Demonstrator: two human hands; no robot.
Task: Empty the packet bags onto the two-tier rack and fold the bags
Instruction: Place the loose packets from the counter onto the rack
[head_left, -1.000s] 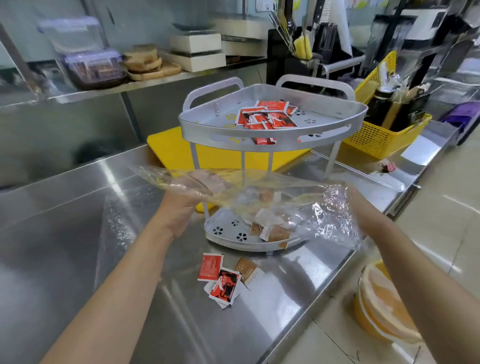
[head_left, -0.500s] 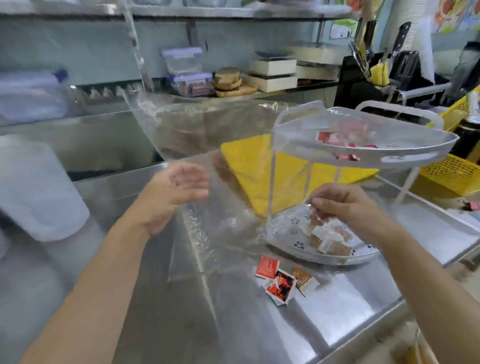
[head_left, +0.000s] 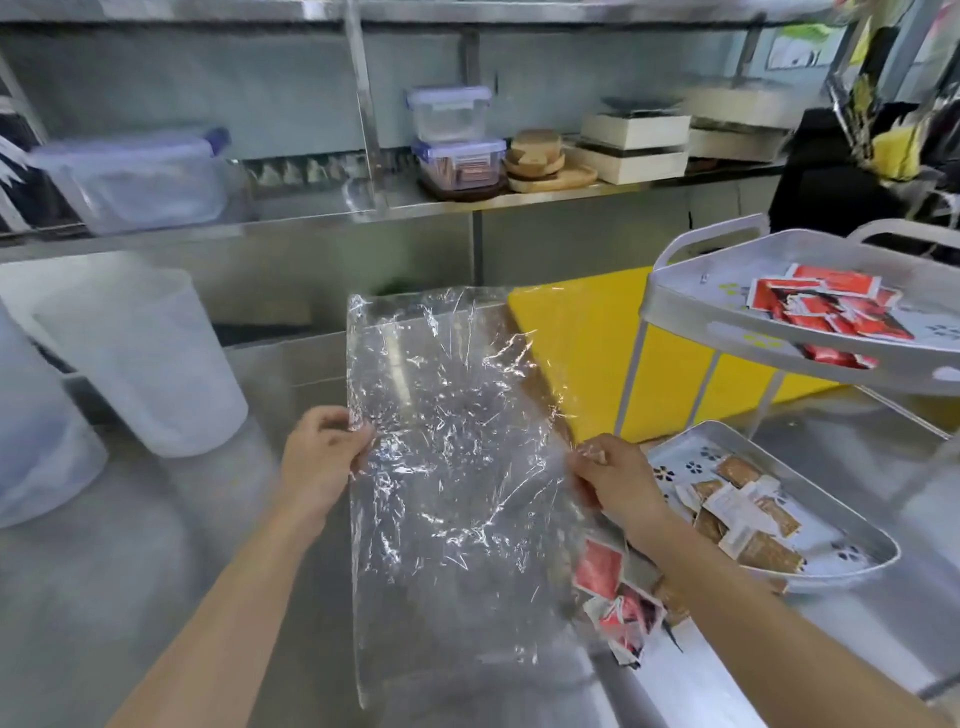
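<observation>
Well to the left of the left grip, a white tub (head_left: 140, 358) stands on the steel bench (head_left: 130, 571), clear of the work. The left grip (head_left: 322, 457) pinches the left edge of the clear plastic bag (head_left: 447, 493), with its fingers curled onto the film. The bag is spread flat between the two grips. It looks empty, and its lower end trails toward the bench. The right grip (head_left: 618, 478) pinches the opposite edge at about the same height.

The step in hand seems to be the fold. It should go best with the film kept taut and both edges level. One grip then carries across to meet the other so the sides line up, and the air is smoothed out.

Just below the right grip, a few loose packets (head_left: 618, 597) lie on the bench, off the rack, and probably need gathering. To the right of that grip stands the two-tier rack (head_left: 727, 317), with red packets (head_left: 826, 306) on its upper tier and brown packets (head_left: 748, 514) on the lower.
</observation>
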